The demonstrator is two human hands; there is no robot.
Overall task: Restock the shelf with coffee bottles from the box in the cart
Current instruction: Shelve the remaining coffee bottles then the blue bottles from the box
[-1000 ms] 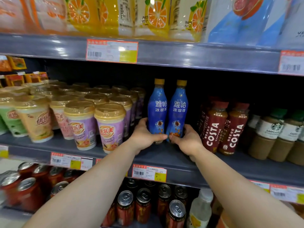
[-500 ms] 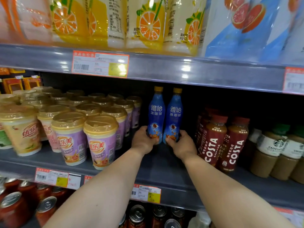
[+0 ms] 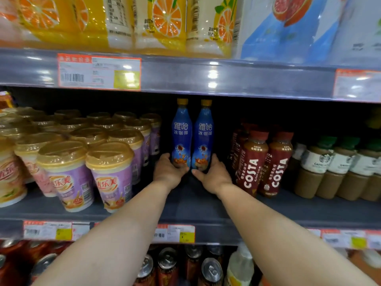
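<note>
Two blue coffee bottles with yellow caps stand upright side by side, deep in the gap on the grey middle shelf [image 3: 195, 205]. My left hand [image 3: 168, 172] is wrapped around the base of the left blue bottle [image 3: 181, 134]. My right hand [image 3: 214, 175] grips the base of the right blue bottle [image 3: 205, 135]. Both bottles touch each other. The box and the cart are out of view.
Purple and pink milk-tea cups [image 3: 111, 174] crowd the shelf left of the gap. Red Costa bottles [image 3: 254, 162] stand just right of it, then Starbucks bottles [image 3: 316, 168]. The upper shelf edge [image 3: 206, 77] hangs low overhead. Cans [image 3: 210, 269] fill the shelf below.
Both hands have pushed the two blue bottles further back into the shelf gap, keeping them upright and together. The view has tilted upward.
</note>
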